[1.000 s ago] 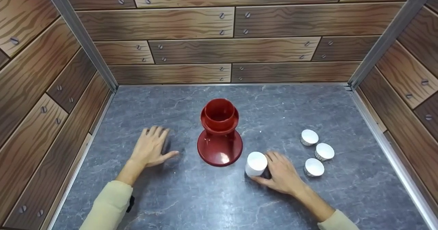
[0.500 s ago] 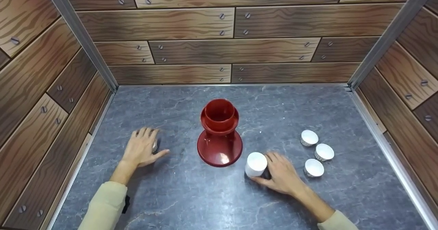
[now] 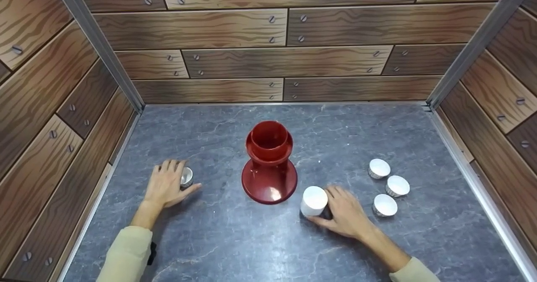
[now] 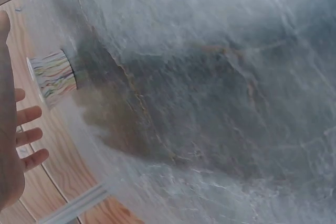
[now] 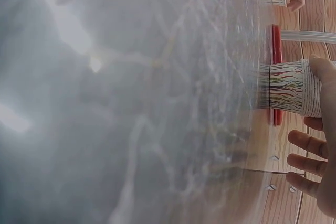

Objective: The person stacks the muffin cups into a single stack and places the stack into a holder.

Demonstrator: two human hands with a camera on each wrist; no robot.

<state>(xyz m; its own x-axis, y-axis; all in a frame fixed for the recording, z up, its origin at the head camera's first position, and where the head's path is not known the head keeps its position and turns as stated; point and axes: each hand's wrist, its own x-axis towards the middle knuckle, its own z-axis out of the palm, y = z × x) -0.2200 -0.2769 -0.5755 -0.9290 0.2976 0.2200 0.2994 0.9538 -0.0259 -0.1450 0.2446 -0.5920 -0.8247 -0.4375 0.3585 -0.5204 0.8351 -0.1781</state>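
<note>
My right hand (image 3: 346, 212) grips a stack of nested white paper cups (image 3: 314, 200), thumb and index finger around its side; in the right wrist view the stacked rims of the paper cups (image 5: 289, 87) show above a wavy coloured-line pattern. The other right fingers stand loosely apart. On the left, my left hand (image 3: 164, 184) hovers beside a single small paper cup (image 3: 187, 178), fingers spread, thumb out in front of it. The left wrist view shows that cup (image 4: 53, 78) upright on the table, with the left fingers (image 4: 32, 137) extended and relaxed.
A glossy red stand (image 3: 269, 181) with a round base and a red cup-shaped top (image 3: 269, 141) stands mid-table. Three small paper cups (image 3: 385, 205) sit close together at the right. Wood-patterned walls (image 3: 235, 61) with metal edging enclose the grey marbled table (image 3: 235, 240).
My left hand has drifted left, uncovering the small paper cup that was hidden beneath it. My right hand and its stack of paper cups have stayed in place.
</note>
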